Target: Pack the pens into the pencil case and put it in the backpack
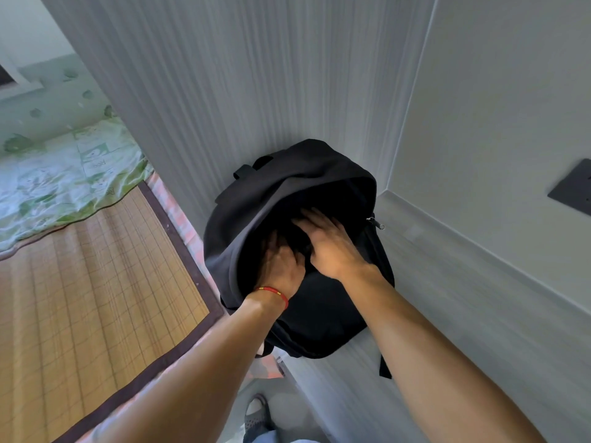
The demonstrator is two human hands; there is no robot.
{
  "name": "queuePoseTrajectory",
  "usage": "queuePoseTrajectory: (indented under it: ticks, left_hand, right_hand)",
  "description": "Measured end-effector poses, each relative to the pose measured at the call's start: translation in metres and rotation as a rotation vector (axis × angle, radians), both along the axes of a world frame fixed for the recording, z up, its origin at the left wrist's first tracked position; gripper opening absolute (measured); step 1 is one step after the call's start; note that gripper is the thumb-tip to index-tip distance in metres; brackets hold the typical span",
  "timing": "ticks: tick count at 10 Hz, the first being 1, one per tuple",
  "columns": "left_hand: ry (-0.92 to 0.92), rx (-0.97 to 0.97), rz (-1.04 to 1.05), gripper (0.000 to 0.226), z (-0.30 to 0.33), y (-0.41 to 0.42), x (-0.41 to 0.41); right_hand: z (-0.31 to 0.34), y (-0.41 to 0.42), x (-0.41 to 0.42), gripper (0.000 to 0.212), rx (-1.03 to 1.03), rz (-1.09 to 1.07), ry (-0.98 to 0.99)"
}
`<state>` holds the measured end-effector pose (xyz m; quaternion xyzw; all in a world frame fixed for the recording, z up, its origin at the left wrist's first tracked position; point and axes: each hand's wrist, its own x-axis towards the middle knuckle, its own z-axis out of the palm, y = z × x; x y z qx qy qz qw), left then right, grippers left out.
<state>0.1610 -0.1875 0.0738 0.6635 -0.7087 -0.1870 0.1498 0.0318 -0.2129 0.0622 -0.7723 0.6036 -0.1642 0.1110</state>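
Both hands reach into the open black cloth backpack [307, 308]; the left hand [281, 266] and right hand [329, 244] are blurry, so their hold is unclear.

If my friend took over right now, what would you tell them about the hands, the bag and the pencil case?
Left hand: at the near edge of the black backpack's open mouth, fingers blurred, grip unclear.
Right hand: reaching into the opening, fingers spread and fairly straight.
Backpack: hangs against the wall, main zip open.
Pencil case and pens: not visible; the inside is too dark to tell.
Done: unclear whether the case is in.
Left: confirm the case is inside, then probably zip the bag.
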Motion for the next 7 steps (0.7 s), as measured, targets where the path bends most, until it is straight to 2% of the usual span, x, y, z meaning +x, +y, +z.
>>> queuePoseTrajectory:
  ticks: [1, 2, 3, 5, 6, 7]
  left_hand:
    - [-0.033, 0.046, 0.003, 0.063, -0.004, -0.001, 0.0]
    - [-0.15, 0.006, -0.053, 0.062, -0.006, 0.003, -0.003]
    - [-0.117, -0.07, -0.098, 0.059, -0.003, 0.014, -0.004]
    - [0.152, -0.144, -0.199, 0.041, 0.032, 0.049, -0.005]
    - [0.31, -0.264, -0.254, 0.039, 0.063, 0.075, -0.005]
    - [0.56, -0.474, -0.37, 0.042, 0.1, 0.1, 0.004]
  right_hand:
    - [-0.005, 0.013, -0.005, 0.063, -0.008, -0.026, -0.03]
    - [-0.009, 0.025, -0.01, 0.055, -0.019, -0.035, -0.031]
    - [-0.012, 0.035, -0.011, 0.053, -0.038, -0.029, -0.012]
    - [-0.007, 0.06, -0.011, 0.051, -0.116, -0.125, -0.219]
    - [0.009, 0.085, -0.011, 0.049, -0.16, -0.182, -0.343]
    - [0.03, 0.109, -0.017, 0.046, -0.256, -0.232, -0.378]
